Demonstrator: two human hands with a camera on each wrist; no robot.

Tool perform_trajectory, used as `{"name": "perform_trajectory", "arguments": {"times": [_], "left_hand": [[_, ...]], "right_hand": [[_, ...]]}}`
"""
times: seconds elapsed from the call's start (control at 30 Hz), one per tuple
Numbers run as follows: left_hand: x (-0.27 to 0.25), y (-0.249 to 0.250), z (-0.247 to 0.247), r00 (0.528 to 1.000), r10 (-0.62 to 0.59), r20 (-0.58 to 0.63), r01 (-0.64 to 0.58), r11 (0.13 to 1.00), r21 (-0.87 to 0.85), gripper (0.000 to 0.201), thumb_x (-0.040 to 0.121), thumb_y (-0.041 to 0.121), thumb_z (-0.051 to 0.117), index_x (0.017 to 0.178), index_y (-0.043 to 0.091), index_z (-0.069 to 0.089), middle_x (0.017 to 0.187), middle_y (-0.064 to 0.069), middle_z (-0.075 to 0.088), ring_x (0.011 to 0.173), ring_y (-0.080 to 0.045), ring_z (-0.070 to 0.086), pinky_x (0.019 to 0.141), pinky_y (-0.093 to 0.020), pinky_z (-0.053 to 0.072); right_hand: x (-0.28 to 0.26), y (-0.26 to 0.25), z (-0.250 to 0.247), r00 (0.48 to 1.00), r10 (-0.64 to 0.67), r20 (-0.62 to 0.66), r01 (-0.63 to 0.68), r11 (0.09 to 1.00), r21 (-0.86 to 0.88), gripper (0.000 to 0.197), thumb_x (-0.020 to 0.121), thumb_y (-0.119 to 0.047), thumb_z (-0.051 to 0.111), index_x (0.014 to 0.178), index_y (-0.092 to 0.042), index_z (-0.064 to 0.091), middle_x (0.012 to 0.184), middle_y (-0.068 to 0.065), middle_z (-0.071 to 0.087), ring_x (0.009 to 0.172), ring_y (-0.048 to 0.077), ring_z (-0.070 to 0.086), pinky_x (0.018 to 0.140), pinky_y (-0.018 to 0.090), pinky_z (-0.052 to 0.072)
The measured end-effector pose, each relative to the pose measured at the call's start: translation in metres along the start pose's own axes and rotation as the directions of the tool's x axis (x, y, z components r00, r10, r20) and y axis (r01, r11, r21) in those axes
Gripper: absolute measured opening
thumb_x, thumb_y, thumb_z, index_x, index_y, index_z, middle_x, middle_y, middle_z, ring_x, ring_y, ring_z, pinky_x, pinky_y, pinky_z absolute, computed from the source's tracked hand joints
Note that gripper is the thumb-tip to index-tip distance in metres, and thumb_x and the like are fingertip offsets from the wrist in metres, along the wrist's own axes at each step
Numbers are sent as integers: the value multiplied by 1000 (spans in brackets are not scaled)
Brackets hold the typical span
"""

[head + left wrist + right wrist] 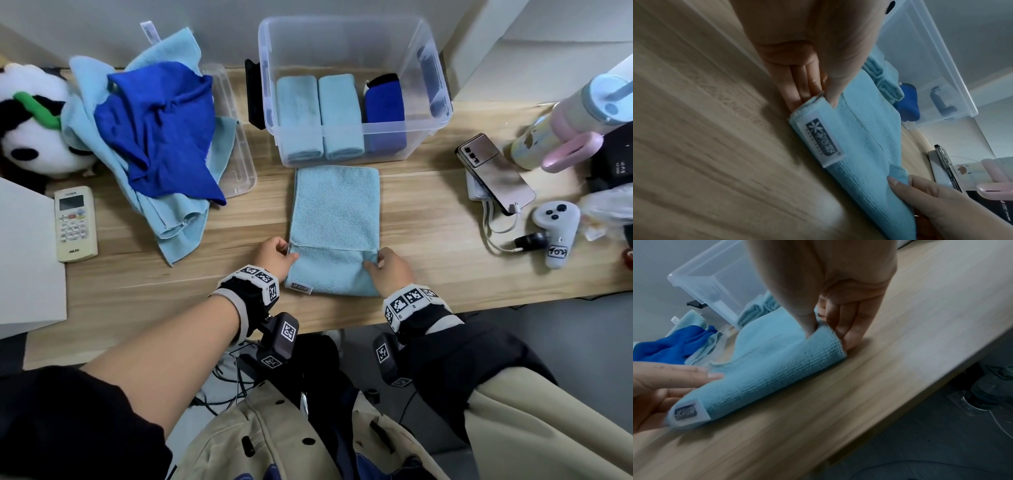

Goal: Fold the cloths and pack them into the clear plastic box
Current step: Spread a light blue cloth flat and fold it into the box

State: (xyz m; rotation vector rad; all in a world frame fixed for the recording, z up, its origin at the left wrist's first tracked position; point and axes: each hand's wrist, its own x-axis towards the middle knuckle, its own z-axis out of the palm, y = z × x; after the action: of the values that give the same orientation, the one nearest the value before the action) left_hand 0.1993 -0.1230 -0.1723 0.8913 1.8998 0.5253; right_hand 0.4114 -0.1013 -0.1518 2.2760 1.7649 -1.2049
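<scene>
A light blue cloth (335,219) lies lengthwise on the wooden table in front of the clear plastic box (435,102), its near end turned over into a fold with a white label (821,142) at the corner. My left hand (274,255) pinches the fold's left edge, thumb on top and fingers (797,87) beneath. My right hand (387,265) pinches the right edge the same way, thumb (807,321) pressed into the cloth (777,363). Inside the box stand two folded light blue cloths (320,116) and one dark blue cloth (385,109).
A heap of light blue and dark blue cloths (161,130) lies at the left over the box lid (236,137). A panda toy (30,120) and a remote (75,222) sit far left. A phone (493,171), a white controller (556,229) and a bottle (561,120) crowd the right.
</scene>
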Motion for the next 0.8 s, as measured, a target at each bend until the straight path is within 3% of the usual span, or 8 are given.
{"name": "perform_trajectory", "arguments": {"times": [0.1,0.2,0.27,0.37,0.5,0.57,0.67,0.8], "left_hand": [[0,3,-1,999,-21,-25,23,999,43,23,81,11,67,84,13,44,75,0,51,78,-18,49,69,-24,34],[0,4,-3,999,-48,-15,49,998,44,26,81,12,68,89,12,44,73,5,46,80,-18,49,67,-27,41],[0,2,-4,996,-93,1,93,995,-40,27,81,11,68,94,11,44,85,-2,52,85,-20,52,76,-37,52],[-3,2,-4,992,-126,20,127,984,-127,25,83,9,66,94,12,44,99,-9,52,87,-22,53,70,-42,52],[-4,5,-8,985,-152,79,165,966,-197,25,84,7,64,97,13,43,102,-8,52,89,-26,56,70,-46,52],[-3,7,-11,997,-74,28,78,979,-190,29,82,8,66,99,14,43,98,-7,53,88,-24,55,73,-44,52],[-8,12,-20,971,239,-26,-238,971,19,30,73,20,77,96,14,58,98,-4,53,88,-18,54,82,-26,45],[-18,19,-23,854,373,363,-442,889,125,48,60,35,85,99,14,66,103,-4,58,98,-14,54,87,-20,39]], "right_hand": [[-2,-3,-5,992,-35,-122,37,999,12,29,82,-25,66,95,-13,43,85,5,56,80,26,55,65,27,35],[-6,-5,-6,893,-365,-262,366,930,-47,23,75,-20,68,88,-17,50,85,-2,52,81,18,49,69,30,39],[-10,-6,-2,822,-558,-109,549,829,-102,20,72,-27,72,80,-19,56,85,-3,53,84,18,49,75,32,41],[-15,-4,7,790,-577,206,613,743,-269,34,65,-39,76,89,-21,59,98,-1,56,99,20,48,85,31,39],[-21,0,15,792,-571,215,602,677,-423,34,70,-27,66,102,-20,56,109,-1,53,111,22,45,88,29,32],[-20,-2,14,803,-572,166,589,721,-364,26,74,-23,61,99,-19,61,105,1,58,109,22,47,88,30,35],[-17,-5,8,821,-559,114,570,794,-212,19,74,-22,60,93,-18,64,95,1,63,99,23,53,83,32,41],[-19,-15,-6,857,-508,89,514,856,-59,12,74,-25,57,86,-22,60,78,-6,62,78,19,56,70,28,42]]}}
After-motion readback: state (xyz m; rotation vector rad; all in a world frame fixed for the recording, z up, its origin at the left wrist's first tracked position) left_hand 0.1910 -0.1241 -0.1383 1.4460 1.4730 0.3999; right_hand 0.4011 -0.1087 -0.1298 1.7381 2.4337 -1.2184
